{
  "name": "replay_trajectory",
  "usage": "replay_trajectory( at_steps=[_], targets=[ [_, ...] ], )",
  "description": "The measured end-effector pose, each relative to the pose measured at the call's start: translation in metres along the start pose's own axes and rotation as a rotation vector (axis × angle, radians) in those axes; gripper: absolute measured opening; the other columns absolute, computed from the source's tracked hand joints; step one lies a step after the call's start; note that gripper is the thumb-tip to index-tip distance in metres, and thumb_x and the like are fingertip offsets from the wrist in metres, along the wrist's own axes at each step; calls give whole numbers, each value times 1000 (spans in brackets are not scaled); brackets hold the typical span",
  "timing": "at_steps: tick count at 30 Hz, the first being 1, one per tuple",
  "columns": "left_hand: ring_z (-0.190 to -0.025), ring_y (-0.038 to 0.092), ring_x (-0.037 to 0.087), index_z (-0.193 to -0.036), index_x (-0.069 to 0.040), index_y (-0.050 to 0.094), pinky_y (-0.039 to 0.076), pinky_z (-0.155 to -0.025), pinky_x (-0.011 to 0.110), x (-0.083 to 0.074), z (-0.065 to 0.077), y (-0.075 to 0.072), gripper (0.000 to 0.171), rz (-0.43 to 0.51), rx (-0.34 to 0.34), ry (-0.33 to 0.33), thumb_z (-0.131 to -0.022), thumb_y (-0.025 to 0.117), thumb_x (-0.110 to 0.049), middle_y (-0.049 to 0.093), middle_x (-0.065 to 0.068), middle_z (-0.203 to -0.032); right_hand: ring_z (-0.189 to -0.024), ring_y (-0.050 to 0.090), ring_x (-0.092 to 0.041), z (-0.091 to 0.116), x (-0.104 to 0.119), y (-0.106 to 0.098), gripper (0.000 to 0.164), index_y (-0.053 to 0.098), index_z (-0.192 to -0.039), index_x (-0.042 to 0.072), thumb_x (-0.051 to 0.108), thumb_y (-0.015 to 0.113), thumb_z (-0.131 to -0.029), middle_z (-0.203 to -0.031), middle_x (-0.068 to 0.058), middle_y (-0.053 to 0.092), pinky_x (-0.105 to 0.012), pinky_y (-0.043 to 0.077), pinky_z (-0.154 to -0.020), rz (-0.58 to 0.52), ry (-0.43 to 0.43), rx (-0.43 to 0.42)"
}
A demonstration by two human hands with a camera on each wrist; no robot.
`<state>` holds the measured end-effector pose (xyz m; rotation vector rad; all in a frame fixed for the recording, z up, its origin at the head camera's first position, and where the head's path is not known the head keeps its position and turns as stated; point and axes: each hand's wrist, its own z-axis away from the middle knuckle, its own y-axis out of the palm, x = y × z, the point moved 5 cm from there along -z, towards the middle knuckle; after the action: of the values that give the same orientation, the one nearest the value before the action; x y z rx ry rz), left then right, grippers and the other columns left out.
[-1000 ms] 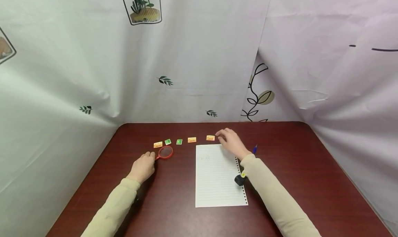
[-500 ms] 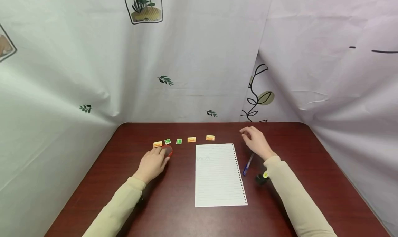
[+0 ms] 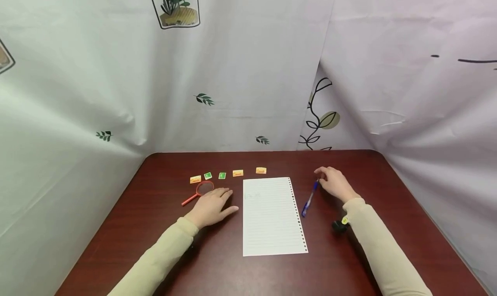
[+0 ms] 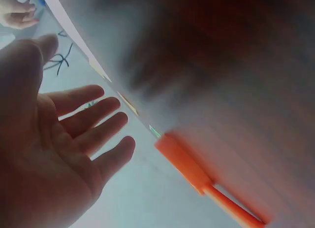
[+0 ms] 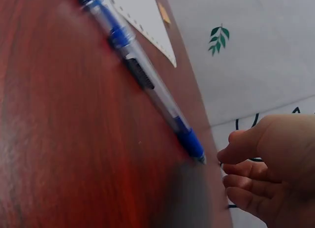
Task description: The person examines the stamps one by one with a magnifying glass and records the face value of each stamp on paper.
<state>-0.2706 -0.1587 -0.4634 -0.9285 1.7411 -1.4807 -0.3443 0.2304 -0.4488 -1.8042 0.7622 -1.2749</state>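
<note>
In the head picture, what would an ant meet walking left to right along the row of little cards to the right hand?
First orange card, first green card, second green card, second orange card, third orange card, right hand.

A curtained-off workspace, laid out like a writing desk: a dark red, wood-grained table stands against pale cloth that hangs behind it and along both sides. Deep folds and creases mark this as loose fabric; printed leaves, a vine and a jar of plants decorate it. Lined paper and a pen add the desk look. Whether home or office lies beyond, the closed-in view cannot settle.
</note>
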Motion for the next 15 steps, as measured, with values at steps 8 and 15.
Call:
replay_trajectory(
  at_steps=[8, 15],
  targets=[
    [-137, 48, 32, -144, -2, 54, 38, -112, 46, -13, -6, 10, 78, 4, 82, 57, -95, 57, -63, 52, 17, -147, -85, 56, -30, 3, -4, 3, 32, 68, -119, -1, -6, 59, -89, -96, -16, 59, -47, 49, -77, 26, 24, 66],
    [-139, 46, 32, -144, -2, 54, 37, -112, 47, -19, -7, 13, 79, 26, 130, 69, -93, 60, -62, 49, 17, -150, -86, 57, -30, 4, -8, 9, 31, 69, -119, -1, -4, 60, -90, -97, -16, 60, -49, 50, -79, 52, 5, 121]
  ],
)
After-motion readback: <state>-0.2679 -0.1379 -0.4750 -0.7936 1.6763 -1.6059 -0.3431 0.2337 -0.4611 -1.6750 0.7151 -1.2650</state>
